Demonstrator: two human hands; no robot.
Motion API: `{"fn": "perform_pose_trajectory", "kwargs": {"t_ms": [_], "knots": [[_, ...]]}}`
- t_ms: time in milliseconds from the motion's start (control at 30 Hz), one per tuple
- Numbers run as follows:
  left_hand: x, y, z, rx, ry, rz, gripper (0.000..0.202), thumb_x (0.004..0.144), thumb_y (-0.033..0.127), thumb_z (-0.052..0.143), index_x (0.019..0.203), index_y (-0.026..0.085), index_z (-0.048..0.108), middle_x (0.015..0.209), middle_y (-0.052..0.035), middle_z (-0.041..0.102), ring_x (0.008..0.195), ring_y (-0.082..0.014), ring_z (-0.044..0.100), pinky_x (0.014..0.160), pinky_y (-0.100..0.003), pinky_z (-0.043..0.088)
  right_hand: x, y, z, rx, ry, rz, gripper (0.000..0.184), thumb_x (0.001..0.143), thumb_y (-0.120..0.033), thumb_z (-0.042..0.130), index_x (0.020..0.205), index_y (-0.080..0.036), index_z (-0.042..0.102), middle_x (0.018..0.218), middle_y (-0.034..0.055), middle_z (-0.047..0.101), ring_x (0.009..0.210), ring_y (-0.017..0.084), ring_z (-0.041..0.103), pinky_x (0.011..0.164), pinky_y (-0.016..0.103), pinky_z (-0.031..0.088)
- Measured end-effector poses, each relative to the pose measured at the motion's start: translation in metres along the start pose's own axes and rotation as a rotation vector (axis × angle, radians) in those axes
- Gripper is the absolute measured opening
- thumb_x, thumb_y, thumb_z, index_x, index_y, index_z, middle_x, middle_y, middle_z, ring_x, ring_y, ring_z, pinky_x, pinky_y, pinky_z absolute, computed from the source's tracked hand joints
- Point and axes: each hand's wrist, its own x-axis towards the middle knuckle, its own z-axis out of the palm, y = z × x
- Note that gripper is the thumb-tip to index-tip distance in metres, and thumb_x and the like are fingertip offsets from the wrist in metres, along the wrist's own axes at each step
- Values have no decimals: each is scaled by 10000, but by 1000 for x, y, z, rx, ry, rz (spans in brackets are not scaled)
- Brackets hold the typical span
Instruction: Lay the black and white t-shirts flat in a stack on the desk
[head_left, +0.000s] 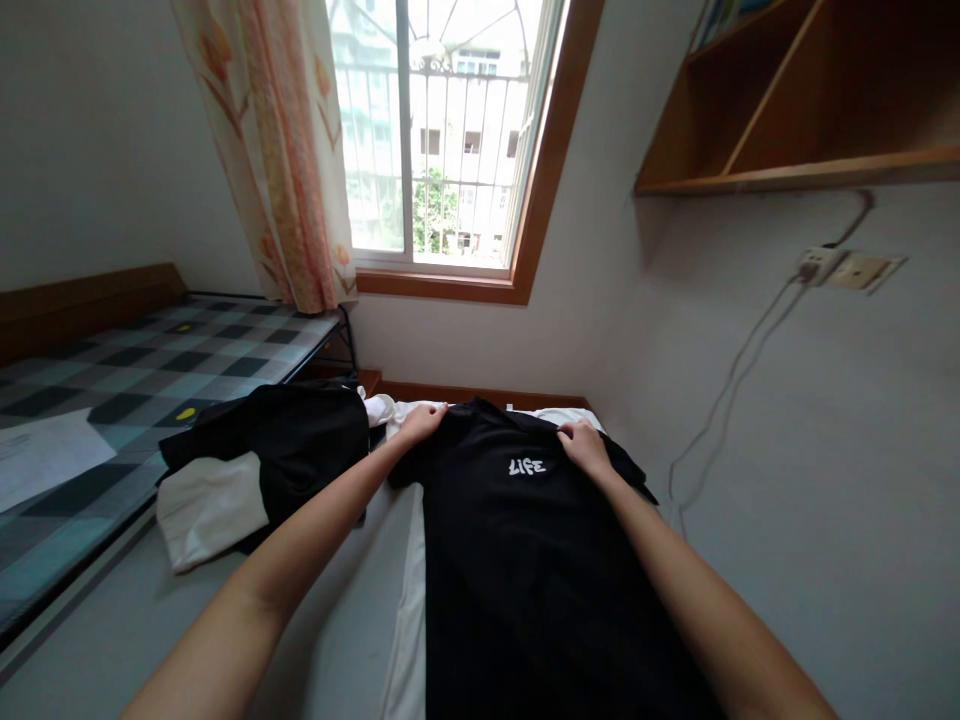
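Note:
A black T-shirt with small white lettering on its chest lies spread out lengthwise, its collar end toward the window. My left hand grips the shirt near the shoulder at the left, fingers closed. At the other shoulder, my right hand pinches the fabric close to the collar. Both short sleeves stick out to the sides. White cloth shows from beneath the shirt along its left edge and again past the collar.
Left of the shirt lies a heap of black clothing with a white garment part. A bed with a checked mattress bears a sheet of paper. Cords hang from a wall socket at right, below a wooden shelf.

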Motion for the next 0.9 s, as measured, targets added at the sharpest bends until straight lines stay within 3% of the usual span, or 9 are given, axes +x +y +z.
{"fn": "perform_pose_trajectory", "kwargs": {"t_ms": [100, 200, 333, 433, 533, 667, 800, 900], "knots": [[0, 0, 0, -106, -19, 22, 368, 907, 417, 459, 747, 140, 642, 728, -38, 662, 735, -184, 616, 624, -243, 438, -11, 4, -18, 74, 35, 15, 213, 840, -252, 512, 932, -163, 682, 1098, 139, 656, 913, 231, 668, 867, 354, 516], [-4, 0, -1, -178, -34, 22, 202, 773, 316, 658, 861, 136, 636, 749, -11, 642, 726, -157, 601, 618, -221, 445, -21, 10, -37, 269, -12, 10, 276, 871, -289, 461, 1049, -158, 625, 959, 108, 690, 771, 206, 683, 763, 341, 552], [-12, 3, -4, -245, -88, 27, 471, 683, 159, 698, 1140, 133, 590, 847, -13, 638, 757, -137, 609, 647, -210, 464, -37, 17, -60, 142, -12, -193, 289, 770, -265, 587, 1036, -175, 655, 943, 78, 677, 854, 223, 656, 844, 358, 522], [-20, 7, -13, -246, -166, 32, 462, 628, 120, 710, 1086, 125, 651, 737, 14, 607, 691, -139, 594, 619, -219, 450, -47, 20, -77, 28, -41, -266, 247, 769, -268, 579, 959, -195, 719, 918, 72, 642, 863, 218, 636, 864, 352, 503], [-32, 11, -31, -189, -303, 73, 308, 568, 143, 749, 875, 144, 729, 618, 42, 555, 617, -134, 554, 575, -222, 412, -54, 24, -97, -38, -7, -229, 218, 773, -314, 587, 852, -215, 764, 892, 70, 587, 782, 190, 618, 816, 331, 515], [-60, 17, -53, -77, -474, 205, 176, 573, 176, 734, 749, 179, 734, 681, 34, 608, 683, -137, 563, 601, -212, 404, -64, 29, -124, -102, 113, -193, 229, 734, -344, 611, 836, -226, 779, 811, 59, 561, 671, 174, 586, 723, 330, 520], [-88, 23, -59, -77, -606, 262, 256, 552, 224, 773, 803, 199, 728, 788, 17, 664, 725, -150, 586, 604, -207, 417, -78, 22, -139, 133, -61, -60, 319, 768, -445, 557, 905, -196, 703, 544, 9, 566, 471, 169, 557, 493, 301, 465], [-97, 25, -57, -71, -675, 292, 443, 550, 265, 795, 984, 215, 722, 830, 12, 674, 686, -141, 581, 586, -211, 410, -89, 11, -139, 444, -206, 82, 395, 740, -546, 587, 929, -199, 577, 592, 27, 643, 462, 190, 617, 401, 262, 428]]}}
